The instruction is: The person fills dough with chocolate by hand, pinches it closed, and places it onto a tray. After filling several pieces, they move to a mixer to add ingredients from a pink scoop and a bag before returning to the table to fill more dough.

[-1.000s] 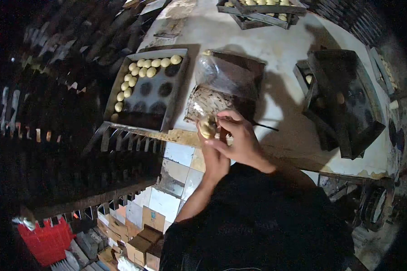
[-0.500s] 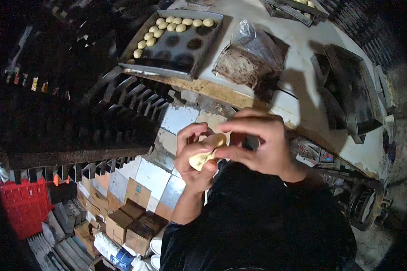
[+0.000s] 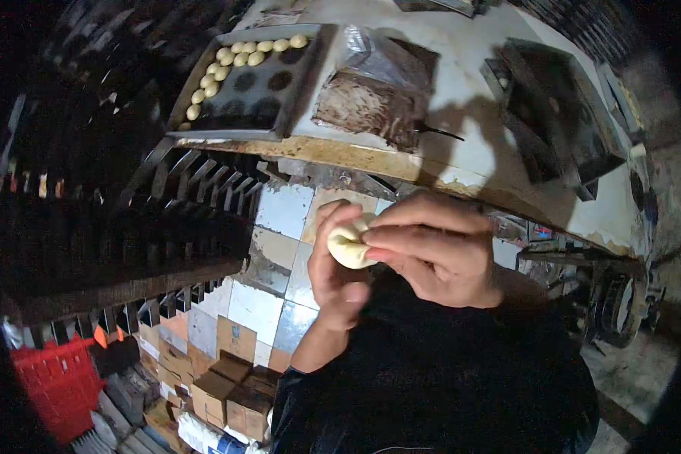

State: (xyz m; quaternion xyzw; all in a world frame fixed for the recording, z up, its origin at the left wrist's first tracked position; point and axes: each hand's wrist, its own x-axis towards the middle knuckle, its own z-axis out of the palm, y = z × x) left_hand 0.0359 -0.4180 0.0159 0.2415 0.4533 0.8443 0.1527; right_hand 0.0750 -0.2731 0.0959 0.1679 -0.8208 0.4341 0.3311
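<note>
A pale piece of dough (image 3: 348,250) is held in front of my body, its edges gathered together on the side toward my right hand. My left hand (image 3: 331,265) cups it from the left, fingers curled behind and the thumb lowered away from it. My right hand (image 3: 443,246) pinches the gathered edge between thumb and fingers. Whatever is inside the dough is hidden. On the table beyond lies a dark brown paste (image 3: 363,102) spread by a clear plastic bag (image 3: 390,60), with a thin dark handle (image 3: 443,134) sticking out to the right.
A metal baking tray (image 3: 253,94) at the table's left bears several round dough balls (image 3: 240,59) along two sides. Dark trays (image 3: 560,106) are stacked at the right. A dark slatted rack (image 3: 129,250) stands left; cardboard boxes (image 3: 213,393) and a red crate (image 3: 57,386) sit on the floor.
The dough has become rounder, with its edge gathered. My left thumb has come down off it, and my right fingers have closed into a pinch. The table appears shifted up and left.
</note>
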